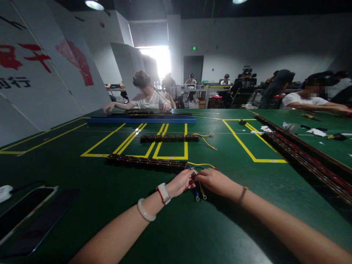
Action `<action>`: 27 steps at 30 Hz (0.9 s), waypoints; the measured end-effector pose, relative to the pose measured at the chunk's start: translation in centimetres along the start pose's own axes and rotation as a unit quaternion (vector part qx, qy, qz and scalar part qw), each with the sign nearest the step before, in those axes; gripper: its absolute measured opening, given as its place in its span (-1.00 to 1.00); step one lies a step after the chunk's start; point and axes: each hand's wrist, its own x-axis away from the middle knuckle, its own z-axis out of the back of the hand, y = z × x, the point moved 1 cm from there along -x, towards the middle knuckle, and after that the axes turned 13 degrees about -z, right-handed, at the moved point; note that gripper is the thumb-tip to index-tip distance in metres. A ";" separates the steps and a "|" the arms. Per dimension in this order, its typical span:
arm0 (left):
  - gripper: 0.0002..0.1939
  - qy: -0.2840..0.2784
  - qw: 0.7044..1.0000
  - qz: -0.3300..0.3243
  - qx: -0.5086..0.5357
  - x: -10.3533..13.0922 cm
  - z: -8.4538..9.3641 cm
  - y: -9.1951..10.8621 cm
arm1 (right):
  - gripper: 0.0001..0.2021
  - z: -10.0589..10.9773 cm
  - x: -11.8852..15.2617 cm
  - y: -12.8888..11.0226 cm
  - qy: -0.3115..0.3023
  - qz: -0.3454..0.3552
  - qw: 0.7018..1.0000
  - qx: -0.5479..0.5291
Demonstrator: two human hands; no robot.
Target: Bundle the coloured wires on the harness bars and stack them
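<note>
My left hand and my right hand meet at the right end of a long dark strip that lies on the green table. The fingers of both hands are closed in a pinch on the bunch of wires coming out of that end. Below the fingers hang a blue wire and a yellow wire, each tipped with a ring terminal. Another yellow wire runs right, behind my right hand, to a red-sleeved end. My fingertips hide the exact grip.
A shorter dark strip with yellow wires lies farther back. Long strips with red and blue wires run along the right. Two phones rest at the left. Across the table, a person sits behind a blue rail; another person works far right.
</note>
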 end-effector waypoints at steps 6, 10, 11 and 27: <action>-0.84 -0.060 0.997 0.019 0.037 -0.1 0.4 0.2 | -0.75 0.4 0.3 1.4 0.068 0.171 0.972 0.146; -0.71 -0.079 0.996 0.026 0.026 0.2 0.6 0.2 | -0.73 0.9 -0.7 2.6 0.129 0.179 0.973 0.068; -0.70 -0.081 0.996 0.018 0.021 0.2 0.6 0.3 | -0.74 1.1 -1.3 2.8 0.151 0.147 0.977 0.026; -0.86 -0.036 0.999 0.009 -0.027 0.0 0.3 -0.4 | -0.84 -1.1 -12.7 -3.3 0.082 0.030 0.989 0.121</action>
